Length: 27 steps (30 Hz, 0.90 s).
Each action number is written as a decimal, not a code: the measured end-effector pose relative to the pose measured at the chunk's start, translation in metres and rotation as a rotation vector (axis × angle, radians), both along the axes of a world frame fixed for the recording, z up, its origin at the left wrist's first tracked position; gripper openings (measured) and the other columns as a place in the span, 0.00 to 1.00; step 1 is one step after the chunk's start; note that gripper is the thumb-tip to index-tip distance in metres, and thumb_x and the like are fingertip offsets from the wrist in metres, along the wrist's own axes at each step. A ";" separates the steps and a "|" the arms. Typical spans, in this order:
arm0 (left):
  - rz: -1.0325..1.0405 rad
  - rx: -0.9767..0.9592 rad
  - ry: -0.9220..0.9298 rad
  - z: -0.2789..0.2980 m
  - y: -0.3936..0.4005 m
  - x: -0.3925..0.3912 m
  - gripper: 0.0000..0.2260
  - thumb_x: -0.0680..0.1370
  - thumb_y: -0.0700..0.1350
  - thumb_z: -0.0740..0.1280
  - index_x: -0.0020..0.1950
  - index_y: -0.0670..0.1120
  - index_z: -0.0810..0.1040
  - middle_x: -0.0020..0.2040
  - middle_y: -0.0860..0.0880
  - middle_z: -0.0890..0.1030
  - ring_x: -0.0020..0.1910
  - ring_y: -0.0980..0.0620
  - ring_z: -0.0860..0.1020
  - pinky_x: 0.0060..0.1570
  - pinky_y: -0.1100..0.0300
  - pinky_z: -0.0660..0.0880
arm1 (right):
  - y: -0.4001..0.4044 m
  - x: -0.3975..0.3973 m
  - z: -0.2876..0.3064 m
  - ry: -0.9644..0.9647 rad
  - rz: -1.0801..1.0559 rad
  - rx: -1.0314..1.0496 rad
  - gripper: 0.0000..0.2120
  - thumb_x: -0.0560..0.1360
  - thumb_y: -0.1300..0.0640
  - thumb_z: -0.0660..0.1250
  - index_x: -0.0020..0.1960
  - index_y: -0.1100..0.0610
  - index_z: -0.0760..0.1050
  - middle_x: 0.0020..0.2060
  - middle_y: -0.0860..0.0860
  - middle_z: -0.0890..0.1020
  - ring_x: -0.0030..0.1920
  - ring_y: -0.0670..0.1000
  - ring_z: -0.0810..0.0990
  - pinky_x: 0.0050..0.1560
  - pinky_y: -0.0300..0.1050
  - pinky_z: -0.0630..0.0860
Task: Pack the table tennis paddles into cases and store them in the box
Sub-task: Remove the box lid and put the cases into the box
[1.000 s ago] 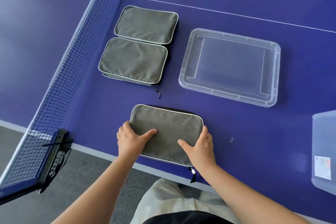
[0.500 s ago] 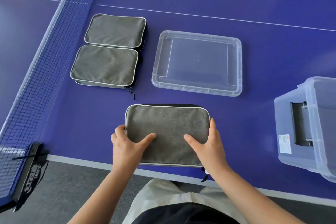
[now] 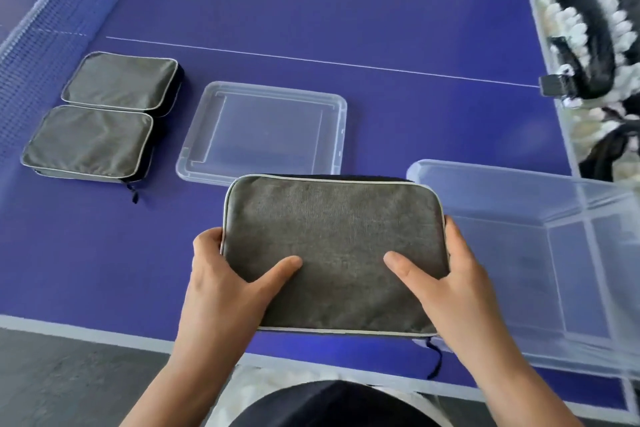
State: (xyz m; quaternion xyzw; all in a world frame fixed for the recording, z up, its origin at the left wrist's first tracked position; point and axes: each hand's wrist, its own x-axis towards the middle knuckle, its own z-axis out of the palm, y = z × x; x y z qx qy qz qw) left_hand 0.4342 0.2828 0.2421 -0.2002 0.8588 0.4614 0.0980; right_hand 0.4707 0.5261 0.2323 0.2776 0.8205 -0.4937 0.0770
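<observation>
The grey case (image 3: 332, 253) is in the air just above the near edge of the blue worktop (image 3: 398, 10), flat side up. The left hand (image 3: 221, 284) grips its left end and the right hand (image 3: 460, 288) its right end, thumbs pressed on top and the fingers (image 3: 452, 229) wrapped round the edges. Its right corner is just beside the near rim of the clear box (image 3: 540, 253), which stands open and, as far as I can see through the plastic, has nothing in it yet. The zip pull dangles below the case, and it looks closed, though whether a paddle is inside can't be seen.

Two more grey cases (image 3: 104, 118) lie side by side by the net (image 3: 31, 31), well apart from the box, and the clear lid (image 3: 332, 128) lies on the worktop between them and the box. So I'd say the packing looks done and the storing has barely begun: three cases to go in, then probably the lid.

Half a second ago the case rested on the worktop under the same grip; now it is lifted and carried right, toward the box.
</observation>
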 end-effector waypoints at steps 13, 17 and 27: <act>-0.314 0.168 -0.128 -0.007 0.207 0.012 0.37 0.61 0.64 0.76 0.64 0.58 0.62 0.57 0.62 0.72 0.60 0.58 0.74 0.56 0.56 0.77 | 0.218 0.028 0.010 -0.065 -0.190 -0.058 0.25 0.69 0.42 0.74 0.64 0.37 0.72 0.52 0.38 0.82 0.53 0.43 0.80 0.51 0.48 0.78; -0.381 0.172 -0.207 -0.032 0.251 0.012 0.40 0.59 0.66 0.73 0.66 0.57 0.60 0.62 0.58 0.70 0.65 0.53 0.70 0.63 0.51 0.74 | 0.263 0.031 -0.025 -0.166 -0.229 -0.095 0.30 0.65 0.41 0.77 0.64 0.36 0.70 0.55 0.40 0.81 0.56 0.47 0.80 0.57 0.54 0.78; -0.224 0.081 -0.469 -0.136 0.312 -0.008 0.34 0.60 0.57 0.78 0.56 0.50 0.63 0.57 0.49 0.72 0.59 0.44 0.74 0.54 0.45 0.79 | 0.295 0.013 -0.118 -0.288 -0.285 -0.152 0.26 0.68 0.55 0.79 0.61 0.50 0.72 0.52 0.47 0.81 0.49 0.47 0.81 0.39 0.43 0.76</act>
